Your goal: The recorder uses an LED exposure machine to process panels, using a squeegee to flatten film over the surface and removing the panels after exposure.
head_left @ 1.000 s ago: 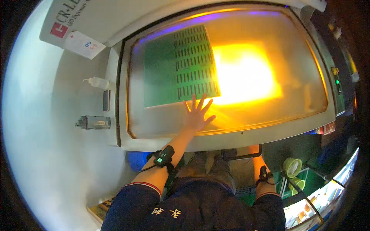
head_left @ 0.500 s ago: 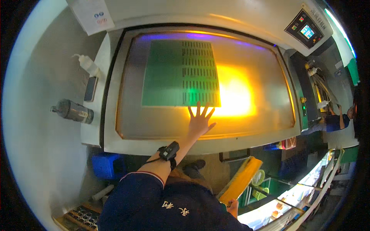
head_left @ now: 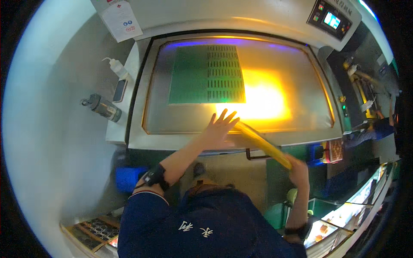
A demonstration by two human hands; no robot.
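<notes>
My right hand [head_left: 297, 170] grips the near end of a flat yellow panel [head_left: 266, 146]. The panel is seen almost edge-on, slanting across the machine's front edge with its far end over the bed. My left hand [head_left: 220, 125] is open, palm down with fingers spread, close to that far end; whether it touches the panel I cannot tell. A green sheet [head_left: 191, 75] lies flat on the glass-like bed [head_left: 180, 120], rows of dark slots on its right half. Bright yellow light glows from the bed beside it.
A squeeze bottle [head_left: 118, 69], a phone [head_left: 120, 90] and a dark drinking bottle [head_left: 103, 107] rest on the machine's left ledge. A control panel [head_left: 331, 19] sits at the back right. A blue bin [head_left: 129, 178] stands below left. Another person [head_left: 380, 128] is at far right.
The yellow panel has come up from low beside my body to the bed's front edge in my right hand. My left hand has drawn back from the green sheet's near edge.
</notes>
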